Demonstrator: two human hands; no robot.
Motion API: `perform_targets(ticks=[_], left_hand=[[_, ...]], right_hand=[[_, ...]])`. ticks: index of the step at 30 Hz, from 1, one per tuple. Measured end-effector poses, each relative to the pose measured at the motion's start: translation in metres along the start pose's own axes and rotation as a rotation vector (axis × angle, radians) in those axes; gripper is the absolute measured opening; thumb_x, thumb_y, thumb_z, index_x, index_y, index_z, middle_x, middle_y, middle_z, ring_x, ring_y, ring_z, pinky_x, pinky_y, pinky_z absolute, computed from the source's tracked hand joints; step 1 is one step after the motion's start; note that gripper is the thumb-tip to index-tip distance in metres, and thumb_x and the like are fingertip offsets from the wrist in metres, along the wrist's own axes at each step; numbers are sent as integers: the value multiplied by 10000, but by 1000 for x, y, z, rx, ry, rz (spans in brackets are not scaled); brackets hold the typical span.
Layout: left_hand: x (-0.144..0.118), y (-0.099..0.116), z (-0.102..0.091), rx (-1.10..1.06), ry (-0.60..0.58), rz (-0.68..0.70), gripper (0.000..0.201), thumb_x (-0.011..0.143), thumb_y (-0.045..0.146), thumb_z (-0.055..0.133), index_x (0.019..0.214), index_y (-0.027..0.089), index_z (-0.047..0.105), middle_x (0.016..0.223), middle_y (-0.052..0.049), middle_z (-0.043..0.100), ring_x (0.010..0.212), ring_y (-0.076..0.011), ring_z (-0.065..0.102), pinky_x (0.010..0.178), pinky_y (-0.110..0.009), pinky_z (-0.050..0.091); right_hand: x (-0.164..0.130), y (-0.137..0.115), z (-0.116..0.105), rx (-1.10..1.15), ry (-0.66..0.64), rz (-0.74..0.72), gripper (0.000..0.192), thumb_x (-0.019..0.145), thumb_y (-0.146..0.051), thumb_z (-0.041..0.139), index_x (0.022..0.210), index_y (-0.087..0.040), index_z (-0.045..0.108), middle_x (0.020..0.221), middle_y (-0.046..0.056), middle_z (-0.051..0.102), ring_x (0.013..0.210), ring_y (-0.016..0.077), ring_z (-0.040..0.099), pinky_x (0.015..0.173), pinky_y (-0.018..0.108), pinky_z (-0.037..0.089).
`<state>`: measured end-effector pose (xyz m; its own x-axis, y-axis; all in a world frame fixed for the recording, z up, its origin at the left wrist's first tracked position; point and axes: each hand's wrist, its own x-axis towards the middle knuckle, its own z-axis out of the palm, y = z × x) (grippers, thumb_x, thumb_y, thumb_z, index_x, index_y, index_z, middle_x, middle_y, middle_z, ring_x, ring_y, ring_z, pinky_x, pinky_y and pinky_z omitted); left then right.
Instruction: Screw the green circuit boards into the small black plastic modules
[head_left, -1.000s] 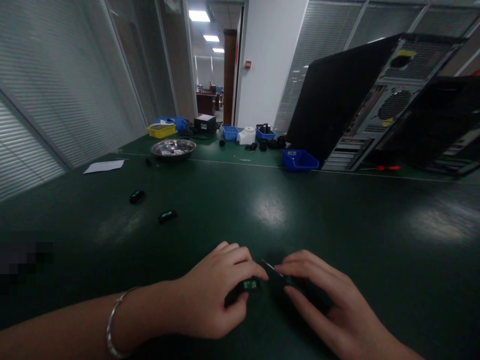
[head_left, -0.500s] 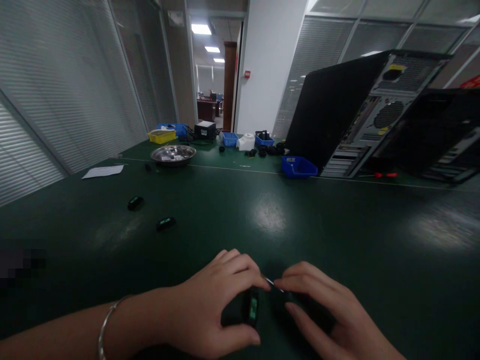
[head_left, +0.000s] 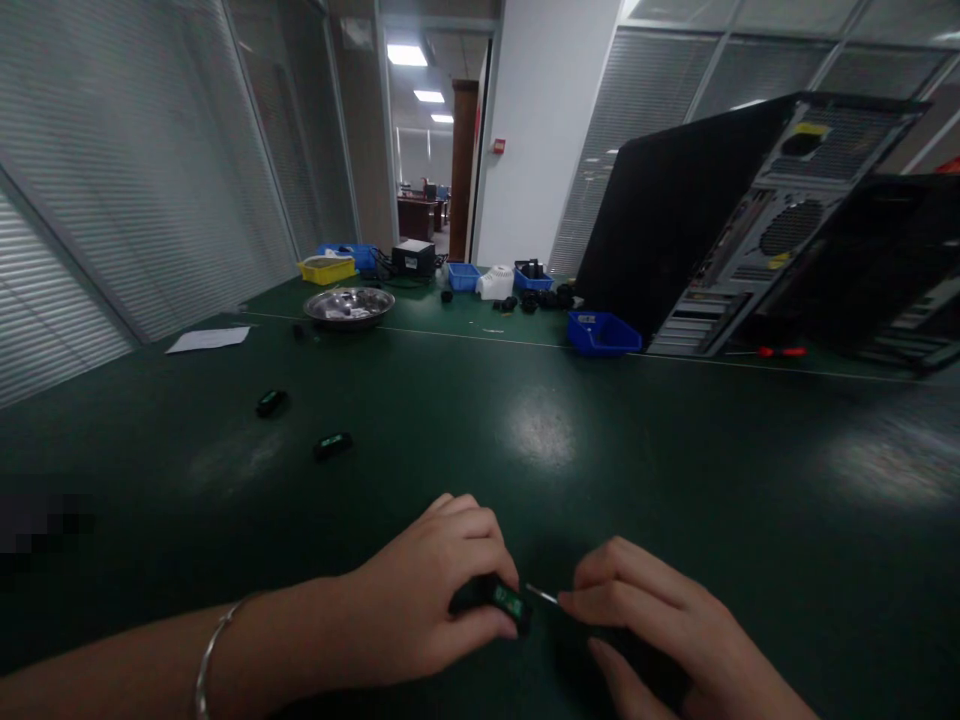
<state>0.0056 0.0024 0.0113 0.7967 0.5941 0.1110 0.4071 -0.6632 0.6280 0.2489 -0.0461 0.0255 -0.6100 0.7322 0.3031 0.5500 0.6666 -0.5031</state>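
Note:
My left hand (head_left: 439,590) grips a small black device (head_left: 510,604) between thumb and fingers. A green circuit board shows on the device's upper face; part of its body is hidden by the fingers. To the right, my right hand (head_left: 660,620) pinches a slim tool with a thin metal shaft (head_left: 541,594). The shaft points left and its tip is close to the device; contact cannot be made out. The tool's handle is dark and mostly hidden. Two similar black pieces with green boards, one nearer (head_left: 333,446) and one farther (head_left: 271,403), lie to the left.
A metal bowl (head_left: 349,307), a white paper (head_left: 208,340) and a yellow bin (head_left: 327,269) are at the back left. Toward the right stand a blue bin (head_left: 602,334) and a tall black computer case (head_left: 690,220). Small black parts (head_left: 544,300) lie at the back.
My left thumb and fingers have closed around the device, which has turned from upright to slanted. My right hand has moved slightly right and down with the tool.

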Motion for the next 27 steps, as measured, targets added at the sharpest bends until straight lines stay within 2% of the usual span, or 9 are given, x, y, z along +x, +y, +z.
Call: perform_targets(ticks=[4, 9, 14, 17, 20, 23, 27], left_hand=[[0, -2, 1, 7, 23, -1, 143, 874, 286, 716, 970, 211, 641, 958, -19, 620, 913, -203, 547, 818, -341, 360], [0, -1, 0, 0, 20, -13, 138, 871, 276, 721, 961, 211, 640, 954, -16, 624, 909, -202, 552, 823, -350, 357], [0, -3, 1, -7, 31, 5, 138, 871, 279, 723, 964, 212, 645, 949, -18, 634, 907, -202, 556, 820, -345, 361], [2, -4, 2, -13, 36, 25, 131, 878, 289, 716, 958, 210, 649, 940, -19, 634, 900, -198, 553, 811, -336, 364], [2, -4, 2, -8, 32, 30, 130, 884, 290, 711, 961, 203, 652, 946, -22, 636, 908, -202, 553, 821, -341, 359], [1, -4, 2, -5, 25, 33, 126, 886, 291, 708, 949, 194, 658, 941, -26, 638, 910, -207, 554, 825, -344, 358], [0, -5, 1, -19, 23, 30, 111, 889, 291, 700, 953, 208, 666, 943, -25, 639, 910, -209, 549, 816, -339, 362]], right_hand=[[1, 4, 3, -47, -69, -9, 303, 759, -18, 527, 940, -221, 660, 858, 61, 692, 748, 200, 685, 609, 278, 588], [3, 1, 2, -72, -11, 5, 339, 715, 2, 536, 913, -235, 675, 852, 47, 700, 745, 200, 684, 639, 291, 594], [4, -1, 2, -93, -69, 19, 350, 686, -7, 542, 910, -235, 683, 852, 46, 700, 740, 211, 682, 623, 303, 594], [3, -3, 2, -97, -78, 26, 312, 703, -14, 536, 879, -227, 681, 828, 47, 692, 725, 206, 676, 616, 297, 586], [3, -7, 1, -65, -51, 45, 285, 750, -31, 529, 906, -217, 678, 858, 64, 689, 764, 211, 678, 664, 311, 586], [4, -9, 0, -5, -57, 28, 273, 803, -53, 516, 954, -217, 672, 856, 70, 676, 763, 206, 668, 642, 298, 576], [4, -7, -1, 74, 49, 12, 271, 849, -67, 501, 1021, -221, 644, 888, 72, 661, 773, 200, 659, 637, 285, 564]])
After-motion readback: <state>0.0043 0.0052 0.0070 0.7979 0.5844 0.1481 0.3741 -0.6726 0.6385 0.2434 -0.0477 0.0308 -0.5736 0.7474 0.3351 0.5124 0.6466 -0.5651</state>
